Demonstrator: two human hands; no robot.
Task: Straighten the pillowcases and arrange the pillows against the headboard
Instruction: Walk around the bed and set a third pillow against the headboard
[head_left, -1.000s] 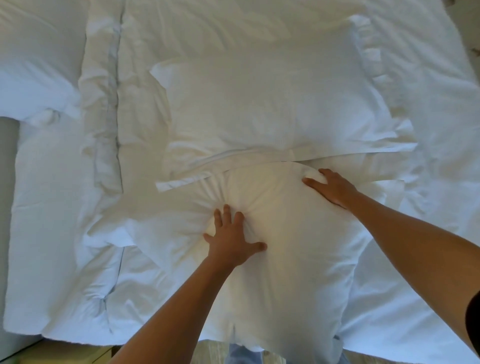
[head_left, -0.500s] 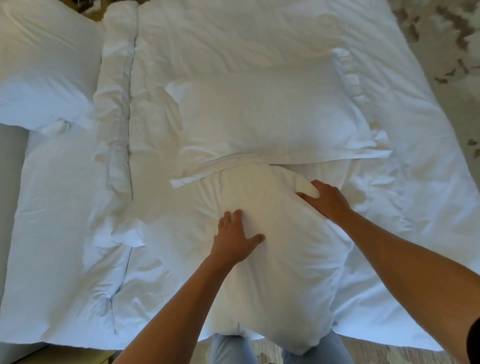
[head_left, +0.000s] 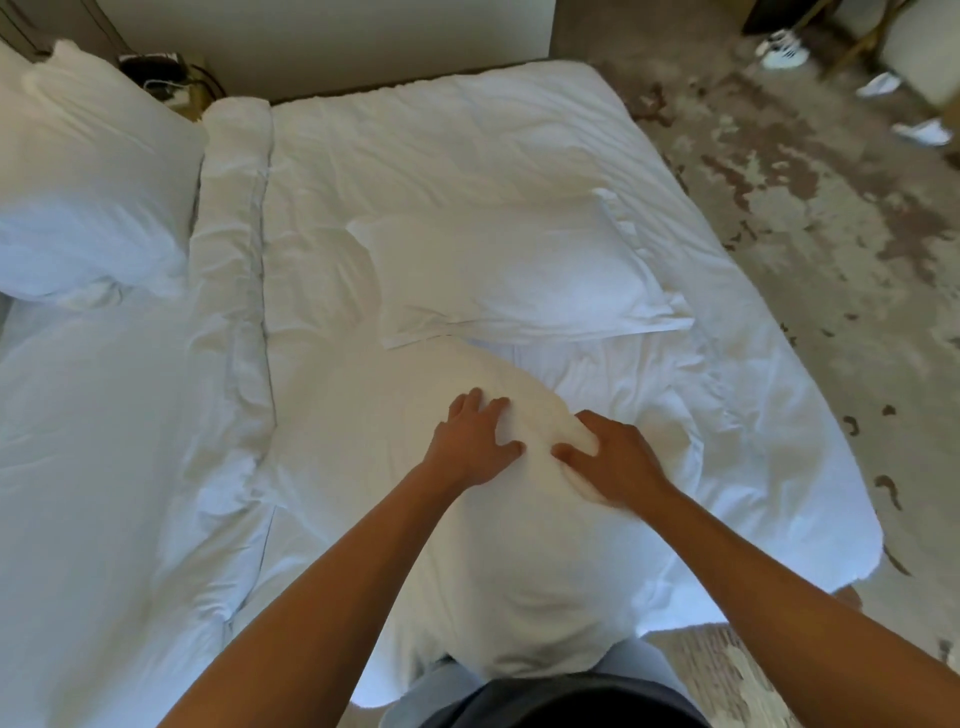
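Note:
A white pillow (head_left: 493, 571) stands on end against my body at the near edge of the bed, its far end resting on the duvet (head_left: 441, 156). My left hand (head_left: 475, 441) lies flat on the pillow's upper end with fingers spread. Right beside it, my right hand (head_left: 613, 462) is closed on the pillow's far right corner, thumb pressed into the fabric. A second white pillow (head_left: 514, 270) in a flanged case lies flat mid-bed, just beyond the first. A third pillow (head_left: 88, 182) sits at the upper left.
A rolled fold of duvet (head_left: 234, 234) runs down the bed left of centre. A nightstand with cables (head_left: 161, 73) stands beyond the bed. Patterned carpet (head_left: 805, 234) lies to the right, with white shoes (head_left: 784, 49) on it at the far right.
The near pillow has come toward me and off the second pillow's edge. My right hand has slid left to sit close beside my left hand. The view has lifted, showing more room.

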